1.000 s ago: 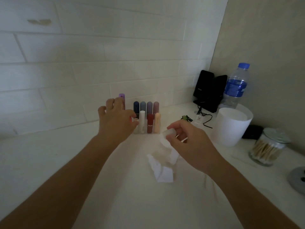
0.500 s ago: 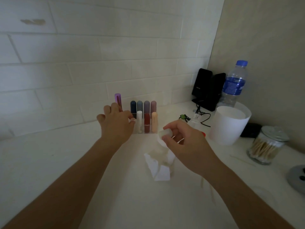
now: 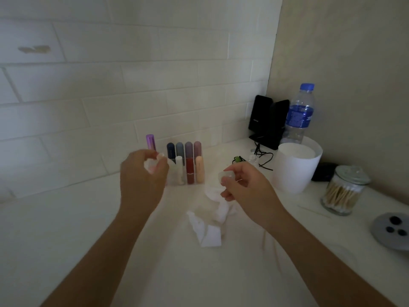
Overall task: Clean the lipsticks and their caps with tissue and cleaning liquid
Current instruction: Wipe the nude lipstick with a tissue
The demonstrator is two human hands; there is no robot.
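Note:
A clear organizer [image 3: 200, 182] by the tiled wall holds several capped lipsticks [image 3: 190, 169] in dark blue, grey, mauve, red, peach and white. A purple lipstick [image 3: 150, 141] stands at its left end. My left hand [image 3: 141, 180] is just in front of the organizer's left side and pinches a small pale lipstick [image 3: 152, 166] in its fingertips. My right hand [image 3: 245, 189] is to the right of the organizer and grips a translucent white cap [image 3: 225, 175]. A crumpled white tissue [image 3: 210, 224] lies on the counter under and in front of my right hand.
A white cup [image 3: 296, 169], a water bottle [image 3: 299, 114] and black speakers [image 3: 267, 120] with a cable stand at the back right. A glass jar of cotton swabs [image 3: 343, 192] and a grey disc [image 3: 391, 231] sit at the right edge.
My left hand has drawn back from the organizer's left side with a pale lipstick pinched in it. My right hand has stayed nearly in place with the cap.

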